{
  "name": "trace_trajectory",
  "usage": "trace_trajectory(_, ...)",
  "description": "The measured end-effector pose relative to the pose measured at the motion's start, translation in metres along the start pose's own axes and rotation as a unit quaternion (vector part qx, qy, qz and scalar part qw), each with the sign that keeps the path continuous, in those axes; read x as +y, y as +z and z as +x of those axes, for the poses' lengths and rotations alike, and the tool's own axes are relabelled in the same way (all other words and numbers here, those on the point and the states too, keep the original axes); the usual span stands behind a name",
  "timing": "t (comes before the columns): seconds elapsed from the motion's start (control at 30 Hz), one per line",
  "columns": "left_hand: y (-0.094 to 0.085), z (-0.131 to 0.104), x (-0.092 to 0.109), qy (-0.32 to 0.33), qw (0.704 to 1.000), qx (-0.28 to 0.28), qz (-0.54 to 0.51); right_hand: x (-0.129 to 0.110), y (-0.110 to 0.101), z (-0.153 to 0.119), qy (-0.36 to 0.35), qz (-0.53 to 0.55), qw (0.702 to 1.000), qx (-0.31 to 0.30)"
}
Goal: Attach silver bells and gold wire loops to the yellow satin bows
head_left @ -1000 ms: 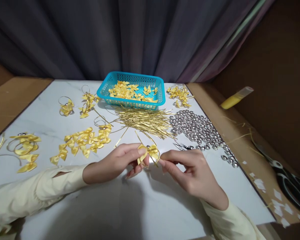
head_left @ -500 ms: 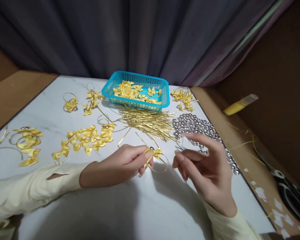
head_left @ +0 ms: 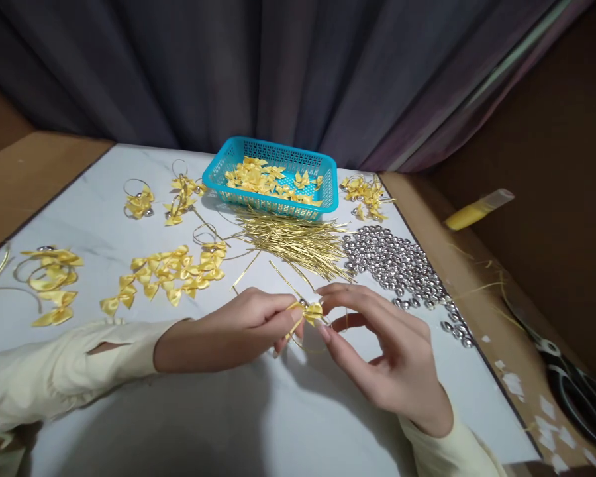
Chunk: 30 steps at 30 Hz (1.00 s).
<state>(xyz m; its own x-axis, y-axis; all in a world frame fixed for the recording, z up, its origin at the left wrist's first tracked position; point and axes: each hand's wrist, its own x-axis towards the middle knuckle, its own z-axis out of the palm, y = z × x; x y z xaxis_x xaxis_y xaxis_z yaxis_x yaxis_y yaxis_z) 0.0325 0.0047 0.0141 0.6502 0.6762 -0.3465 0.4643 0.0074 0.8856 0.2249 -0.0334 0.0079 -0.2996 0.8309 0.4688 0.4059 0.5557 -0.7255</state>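
Pinching one end of a yellow bow [head_left: 312, 314] between thumb and fingers, the left hand [head_left: 228, 333] in the head view holds it above the white tabletop [head_left: 203, 417], near the middle of the work area. A silver bead [head_left: 303, 303] sits at the bow's upper edge, and thin gold cord [head_left: 284, 275] runs out from it, partly curving into a loop below. The right hand [head_left: 390, 354] has its thumb and forefinger parted around the bow's other side, the tips right at it; whether they grip it cannot be told. Beyond the hands lies a bundle of gold strips [head_left: 295, 240], just in front of a blue basket [head_left: 268, 201] with more bows inside. Loose bows [head_left: 171, 270] lie to the left of the bundle, a spread of silver beads [head_left: 392, 262] to its right, and black-handled scissors [head_left: 576, 394] at the far right.
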Motion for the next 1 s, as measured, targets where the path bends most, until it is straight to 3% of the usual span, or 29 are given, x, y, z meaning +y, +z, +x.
trace_trajectory(0.13,0.0,0.0011,0.003,-0.012,1.0,-0.008,-0.021,0.0024,0.0004,0.0004,-0.006,0.007,1.0,-0.026)
trace_trajectory(0.5,0.0022,-0.0001,-0.0016,-0.051,0.987,-0.032,-0.147,0.0054,0.0001,0.001,-0.018,0.007,0.999,-0.026)
trace_trajectory(1.0,0.0011,0.0009,-0.0026,-0.038,0.98,-0.05,-0.188,0.0069,-0.0015,0.001,-0.068,-0.029,0.997,-0.031)
